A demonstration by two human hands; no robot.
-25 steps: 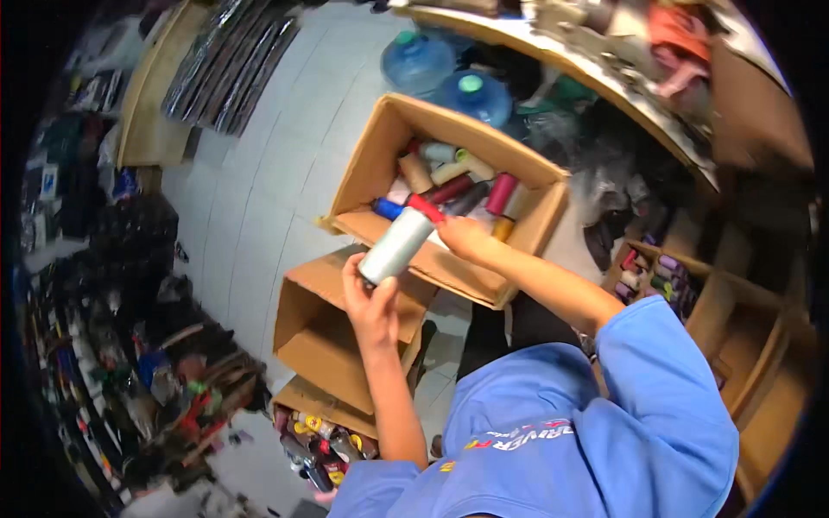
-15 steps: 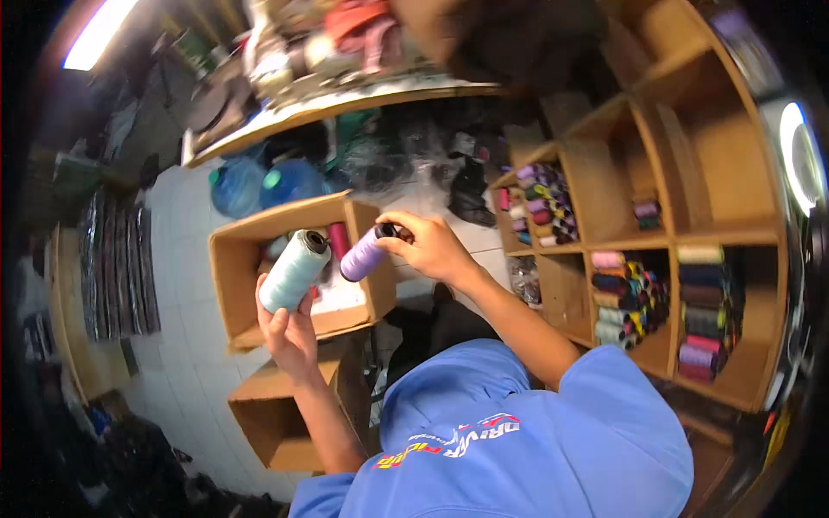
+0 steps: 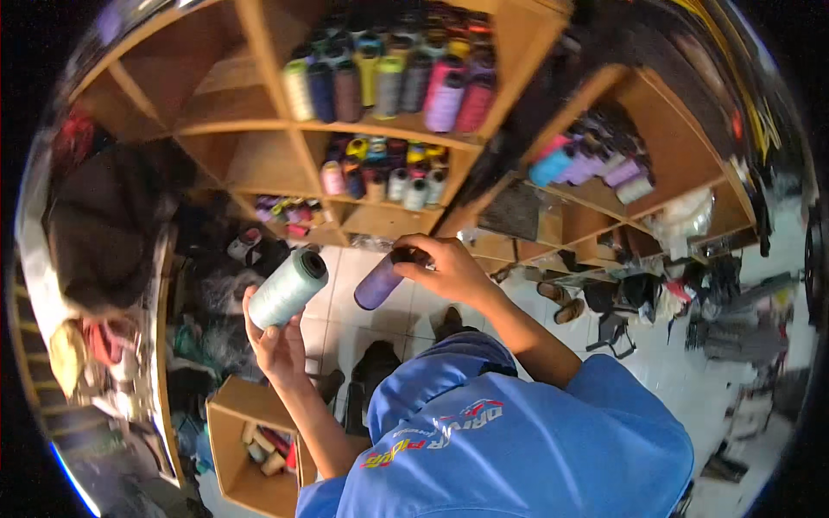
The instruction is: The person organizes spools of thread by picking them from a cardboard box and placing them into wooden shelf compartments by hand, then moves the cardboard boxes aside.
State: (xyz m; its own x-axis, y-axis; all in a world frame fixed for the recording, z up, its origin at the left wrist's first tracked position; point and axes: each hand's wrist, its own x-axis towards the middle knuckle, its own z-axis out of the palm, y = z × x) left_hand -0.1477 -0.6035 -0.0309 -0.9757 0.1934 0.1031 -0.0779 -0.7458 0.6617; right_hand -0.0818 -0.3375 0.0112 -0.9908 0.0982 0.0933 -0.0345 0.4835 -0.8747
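Observation:
My left hand [image 3: 281,352] is wrapped round the lower part of a large pale mint-green thread cone [image 3: 287,292], tilted with its dark core end up. A purple thread spool [image 3: 380,283] hangs slanted from my right hand [image 3: 453,274], pinched by fingers and thumb at its dark top end. The two are held apart, over the tiled floor. Ahead of them is a wooden shelf [image 3: 311,180] whose compartments hold upright thread spools [image 3: 389,86] in many colours.
A cardboard box [image 3: 246,399] with several loose spools stands low on the left. Another wooden shelf [image 3: 678,112], holding blue, purple and white spools [image 3: 596,160], is at the right. Sandals [image 3: 563,302] and scattered items lie on the floor, right side.
My view and body have turned right, away from the cardboard box, which now sits at lower left. The spool shelf is now ahead. Both hands keep their spools.

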